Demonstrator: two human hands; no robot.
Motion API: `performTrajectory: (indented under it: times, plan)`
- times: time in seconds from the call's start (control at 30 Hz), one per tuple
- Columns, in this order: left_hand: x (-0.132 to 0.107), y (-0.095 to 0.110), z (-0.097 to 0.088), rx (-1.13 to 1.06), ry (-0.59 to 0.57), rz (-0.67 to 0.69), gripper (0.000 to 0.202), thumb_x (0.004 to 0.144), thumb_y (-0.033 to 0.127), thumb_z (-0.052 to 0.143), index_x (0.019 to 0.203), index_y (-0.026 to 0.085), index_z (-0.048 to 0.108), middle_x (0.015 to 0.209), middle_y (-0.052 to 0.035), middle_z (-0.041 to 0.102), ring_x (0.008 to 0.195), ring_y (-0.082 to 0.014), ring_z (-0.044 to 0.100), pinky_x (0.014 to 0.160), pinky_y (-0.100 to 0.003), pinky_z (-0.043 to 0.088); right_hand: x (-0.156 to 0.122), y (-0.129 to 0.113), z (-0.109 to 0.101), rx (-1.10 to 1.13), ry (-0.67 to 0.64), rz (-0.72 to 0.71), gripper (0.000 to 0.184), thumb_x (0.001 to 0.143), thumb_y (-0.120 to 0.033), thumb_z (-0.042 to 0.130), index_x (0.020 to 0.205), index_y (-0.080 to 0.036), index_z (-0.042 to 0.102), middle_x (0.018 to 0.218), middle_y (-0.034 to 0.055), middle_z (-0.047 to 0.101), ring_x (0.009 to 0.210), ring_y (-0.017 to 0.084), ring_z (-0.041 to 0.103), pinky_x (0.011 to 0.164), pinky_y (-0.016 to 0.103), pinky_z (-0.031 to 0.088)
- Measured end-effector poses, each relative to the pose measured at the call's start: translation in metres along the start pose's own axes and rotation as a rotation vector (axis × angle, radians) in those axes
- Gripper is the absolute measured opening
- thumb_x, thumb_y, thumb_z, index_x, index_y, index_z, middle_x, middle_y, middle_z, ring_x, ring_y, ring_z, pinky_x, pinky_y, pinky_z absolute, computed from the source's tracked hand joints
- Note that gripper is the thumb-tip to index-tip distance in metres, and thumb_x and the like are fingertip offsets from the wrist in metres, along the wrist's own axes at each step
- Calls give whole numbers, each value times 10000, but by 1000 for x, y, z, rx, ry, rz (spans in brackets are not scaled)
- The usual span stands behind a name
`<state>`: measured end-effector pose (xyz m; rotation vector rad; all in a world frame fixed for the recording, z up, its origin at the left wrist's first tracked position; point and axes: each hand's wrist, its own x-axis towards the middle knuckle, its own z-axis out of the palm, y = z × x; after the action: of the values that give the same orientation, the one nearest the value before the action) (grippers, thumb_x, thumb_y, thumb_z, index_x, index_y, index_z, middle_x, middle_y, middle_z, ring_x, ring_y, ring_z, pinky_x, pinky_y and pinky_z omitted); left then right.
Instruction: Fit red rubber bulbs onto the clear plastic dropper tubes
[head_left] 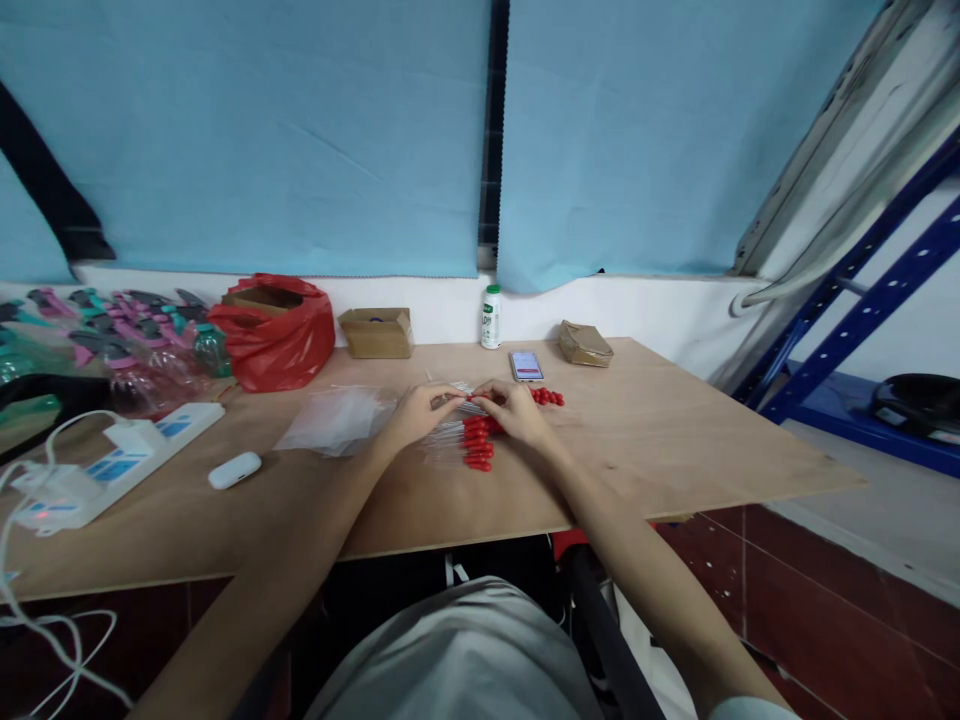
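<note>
My left hand (421,412) and my right hand (514,408) meet over the table, fingers closed in a pinch. Between the fingertips is something small with a bit of red on it, too small to name. Just below them lies a row of thin tools with red handles (478,445) and slim, pale shafts (446,435) pointing left. More red handle ends (549,397) lie beyond my right hand. Left of my left hand is a pile of clear plastic bags (330,420).
A phone (526,366), a white bottle with a green cap (491,318) and cardboard boxes (375,333) (585,343) stand behind. To the left are a red bag (281,340), spray bottles (150,350), a power strip (161,440) and a white case (235,470).
</note>
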<state>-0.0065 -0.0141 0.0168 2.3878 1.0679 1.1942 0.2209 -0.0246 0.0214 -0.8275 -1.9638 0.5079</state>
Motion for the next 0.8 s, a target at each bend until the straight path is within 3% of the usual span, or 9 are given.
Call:
performTrajectory:
  times: [0.4,0.8]
  plan:
    - [1,-7,2,-43,-1,-46,337,947,465,596,973,183,779,917,-49,767,743,-169,632,684,-278,460,0,-2,0,74,-7,9,160,913,-282,642,942,-152,731,887,52,750,765,165,659,731,266,483]
    - [-1,-5,6,-139,-17,-92,317,928,440,627,987,167,777,889,-64,771,771,-182,673,724,-283,505,-2,-3,1,134,3,25,203,903,-343,660,861,-151,714,792,44,725,705,165,637,662,262,464]
